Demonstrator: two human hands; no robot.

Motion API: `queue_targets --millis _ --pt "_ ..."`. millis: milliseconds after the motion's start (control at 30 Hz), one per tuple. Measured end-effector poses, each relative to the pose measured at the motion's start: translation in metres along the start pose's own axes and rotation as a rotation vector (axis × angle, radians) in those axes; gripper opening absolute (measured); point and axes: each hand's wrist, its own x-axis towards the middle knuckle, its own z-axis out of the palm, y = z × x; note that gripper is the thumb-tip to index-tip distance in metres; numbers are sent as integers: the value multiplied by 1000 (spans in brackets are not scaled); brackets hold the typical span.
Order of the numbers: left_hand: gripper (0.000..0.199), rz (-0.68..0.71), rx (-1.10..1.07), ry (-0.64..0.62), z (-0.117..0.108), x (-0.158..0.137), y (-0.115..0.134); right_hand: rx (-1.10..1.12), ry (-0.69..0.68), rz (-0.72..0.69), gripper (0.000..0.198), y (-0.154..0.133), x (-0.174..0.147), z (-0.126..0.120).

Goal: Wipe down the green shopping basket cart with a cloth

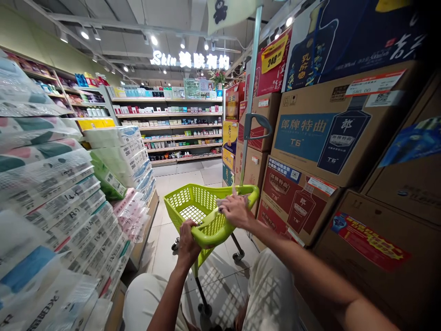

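A small lime-green shopping cart (193,230) with a lattice basket stands in front of my knees, its basket bare inside. My left hand (188,241) is closed around the near left part of its rim. Over the right side of the basket, by the near rim, is my right hand (236,210). Its fingers are spread and slightly blurred, and I make out nothing held in them. A grey pole (253,69) with a loop handle (258,126) rises from the cart's far right corner and carries a pale flag (232,16) with a bear print.
Stacked plastic-wrapped tissue packs (65,193) line the left side on a low wooden platform (144,230). Tall cartons of bottled liquor (306,133) close in on the right. Tiled floor (179,177) runs between them toward cosmetics shelves (168,124) under a lit sign.
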Motion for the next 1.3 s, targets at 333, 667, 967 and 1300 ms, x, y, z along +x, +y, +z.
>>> queue_targets --millis 333,667,967,1300 --pt "47 -92 -45 -42 2 2 16 62 199 86 31 14 -14 -5" --pt "34 -37 65 54 28 0 40 246 503 249 38 18 -51 15" --pt "65 214 9 -193 23 5 10 351 508 134 35 23 -82 16" --pt "39 -22 111 -300 30 22 -20 216 548 59 32 25 -84 17"
